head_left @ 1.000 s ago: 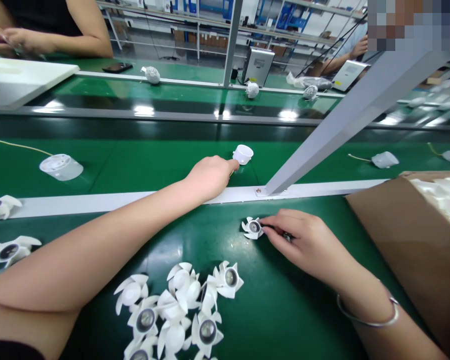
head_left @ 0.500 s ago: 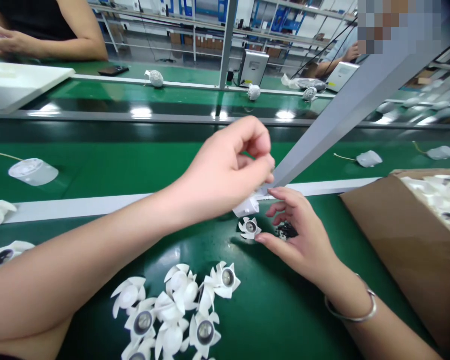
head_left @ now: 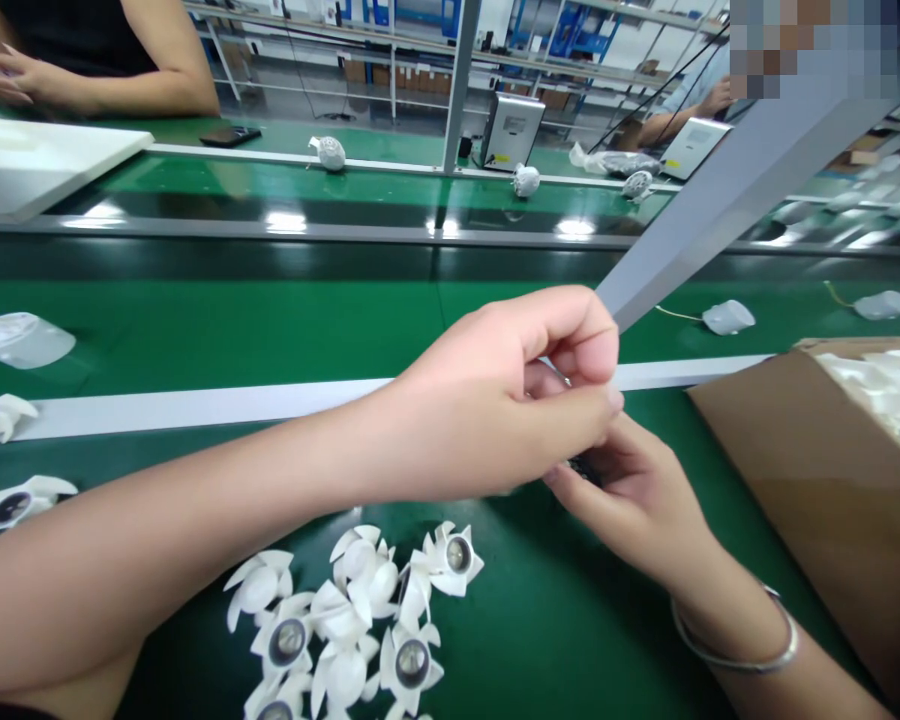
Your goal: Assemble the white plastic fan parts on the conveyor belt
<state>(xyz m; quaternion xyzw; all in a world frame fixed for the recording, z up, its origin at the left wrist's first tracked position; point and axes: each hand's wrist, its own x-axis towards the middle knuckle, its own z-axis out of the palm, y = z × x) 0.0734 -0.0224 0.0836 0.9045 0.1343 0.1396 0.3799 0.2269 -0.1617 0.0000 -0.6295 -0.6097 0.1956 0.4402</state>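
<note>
My left hand (head_left: 510, 400) is raised over the green bench with its fingers pinched together; the white cap it carried is hidden behind them. My right hand (head_left: 637, 500), with a metal bangle (head_left: 735, 655) on the wrist, lies just under and behind the left hand, fingertips tucked beneath it. A small dark part (head_left: 585, 468) shows between the two hands. The single small fan wheel on the bench is covered by my left hand. A pile of white fan wheels (head_left: 360, 610) lies below my left forearm.
An open cardboard box (head_left: 795, 480) of white parts stands at the right. A grey slanted post (head_left: 720, 200) rises behind my hands. White housings (head_left: 19, 340) (head_left: 727, 317) ride the conveyor beyond the white rail (head_left: 195, 405). Another person's arms (head_left: 120, 70) rest at the far left.
My left hand reached to the conveyor, picked up the white cap and brought it back over the small fan wheel. My right hand stayed beside the wheel and now sits under the left.
</note>
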